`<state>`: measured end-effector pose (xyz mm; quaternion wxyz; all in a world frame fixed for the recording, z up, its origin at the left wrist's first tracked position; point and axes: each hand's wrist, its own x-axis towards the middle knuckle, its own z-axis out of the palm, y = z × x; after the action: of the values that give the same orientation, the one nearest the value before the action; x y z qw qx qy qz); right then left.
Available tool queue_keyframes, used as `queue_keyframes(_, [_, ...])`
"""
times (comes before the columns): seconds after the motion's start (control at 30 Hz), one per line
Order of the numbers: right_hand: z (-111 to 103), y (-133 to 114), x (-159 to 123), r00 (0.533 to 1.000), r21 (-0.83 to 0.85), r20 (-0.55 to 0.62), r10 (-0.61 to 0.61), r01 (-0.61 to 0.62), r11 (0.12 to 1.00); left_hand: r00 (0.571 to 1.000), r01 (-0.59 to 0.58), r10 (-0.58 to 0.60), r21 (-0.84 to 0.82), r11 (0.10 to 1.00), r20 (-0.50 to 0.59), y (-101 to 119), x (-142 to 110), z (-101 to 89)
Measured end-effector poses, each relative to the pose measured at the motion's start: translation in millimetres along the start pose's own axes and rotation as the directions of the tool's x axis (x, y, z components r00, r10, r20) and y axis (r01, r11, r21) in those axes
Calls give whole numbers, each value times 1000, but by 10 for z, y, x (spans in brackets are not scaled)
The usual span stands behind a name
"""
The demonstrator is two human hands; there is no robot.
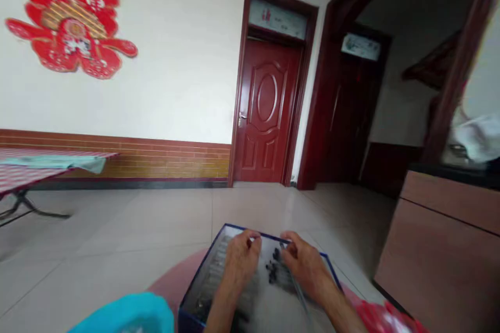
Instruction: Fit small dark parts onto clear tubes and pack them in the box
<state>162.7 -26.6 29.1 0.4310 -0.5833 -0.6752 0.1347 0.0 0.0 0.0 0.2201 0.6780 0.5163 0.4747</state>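
Note:
A shallow box with a blue rim and a pale inside (269,302) sits in front of me. Over its far part, my left hand (242,257) has thumb and fingers pinched together; whatever is between them is too small or hidden. My right hand (307,265) is closed around a thin, greyish, pen-like rod (300,294) that slants down toward me. Clear slender pieces (216,276) lie in rows along the box's left side, blurred. Between the hands are several small black tips (272,270), beside more clear pieces partly covered by my right hand.
The box rests on a pink rounded surface (175,278). Something bright turquoise (133,312) is at lower left, and red shiny material (385,317) at lower right. A checked-cloth table (31,171) stands left, a cabinet (441,239) right, a red door (267,109) ahead.

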Motion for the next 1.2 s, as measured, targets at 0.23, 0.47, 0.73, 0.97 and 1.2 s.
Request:
queue_keyframes(0.23, [142,-40,-60,957,467,-145,252,-159,870,976,-157,178,-167,973,125,130,-81,122])
queue_keyframes(0.47, [167,-30,-206,912,591,97,400,-376,714,926,-376,372,149,914,58,101,-141,72])
queue_keyframes(0.73, [285,-10,-226,941,487,-32,337,-279,827,916,-393,395,347,851,70,134,-207,64])
queue_keyframes(0.97, [304,15,-236,932,616,39,360,-306,726,919,-390,375,416,822,121,84,-214,73])
queue_keyframes(1.2, [248,-41,-254,921,606,79,382,-349,715,930,-359,350,464,810,107,91,-228,83])
